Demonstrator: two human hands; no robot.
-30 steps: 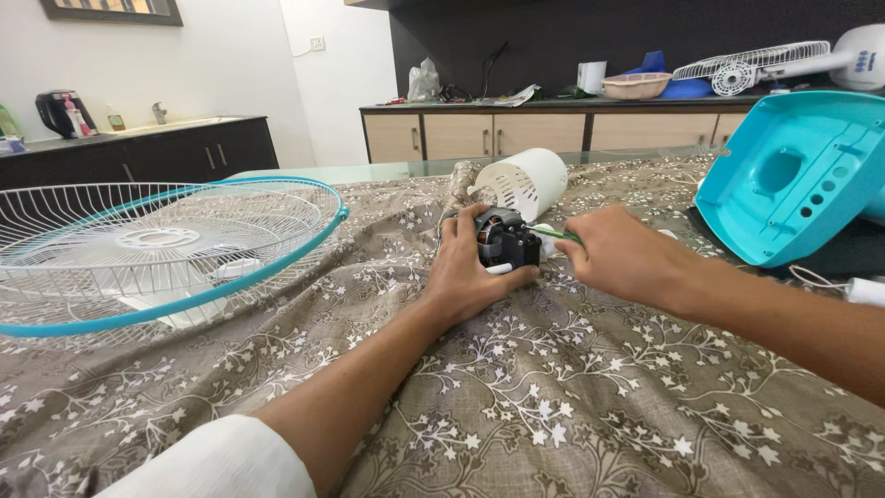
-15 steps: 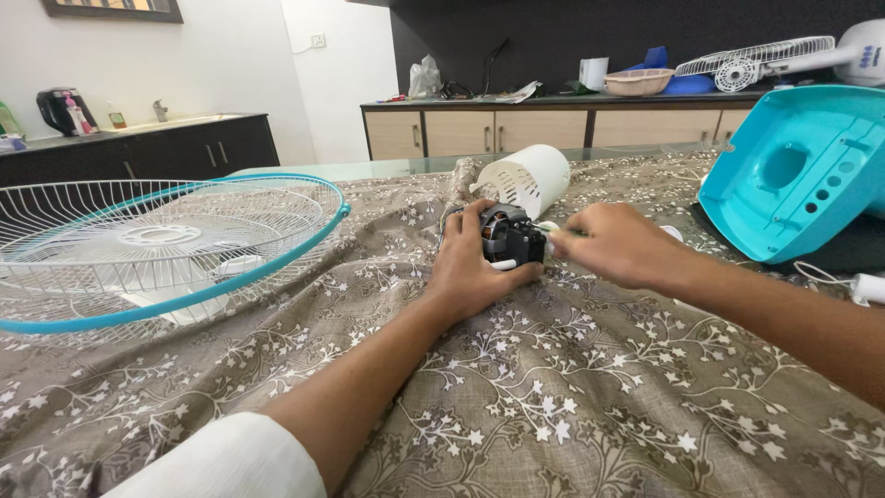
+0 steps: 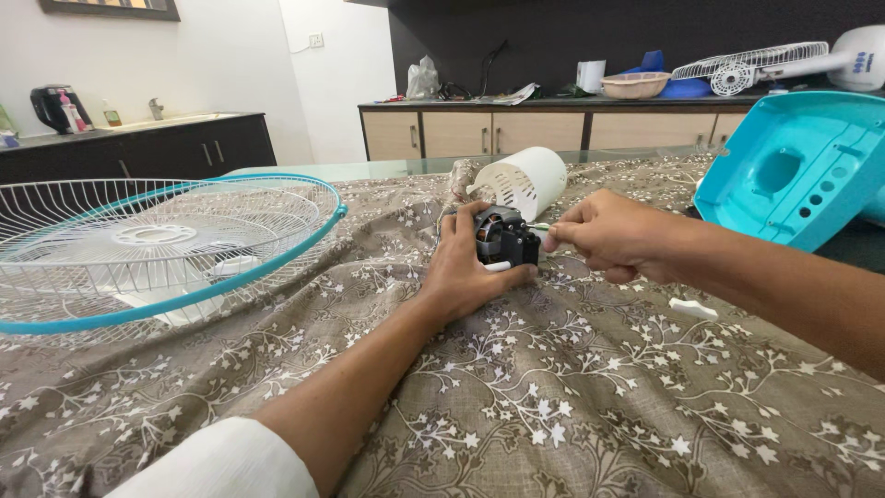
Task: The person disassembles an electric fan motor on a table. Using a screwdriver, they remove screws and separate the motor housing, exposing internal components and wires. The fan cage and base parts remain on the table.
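— What does the left hand (image 3: pixel 466 272) hold?
— It wraps around the small black fan motor (image 3: pixel 502 240) resting on the brown floral cloth (image 3: pixel 572 397).
— And the right hand (image 3: pixel 613 235)?
— Fingertips pinch a thin green-handled tool (image 3: pixel 539 227) touching the motor.

I see my worktop (image 3: pixel 387 171) under a floral cloth (image 3: pixel 572 387); left of the motor (image 3: pixel 502 242) lies a fan guard (image 3: pixel 157 244), behind it a white housing (image 3: pixel 525 180).

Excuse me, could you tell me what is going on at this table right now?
A person's left hand grips a small black fan motor on the patterned cloth. The right hand pinches a thin green-handled tool against the motor's side. A white motor cover lies just behind, a wire fan guard to the left, and a turquoise fan housing to the right.
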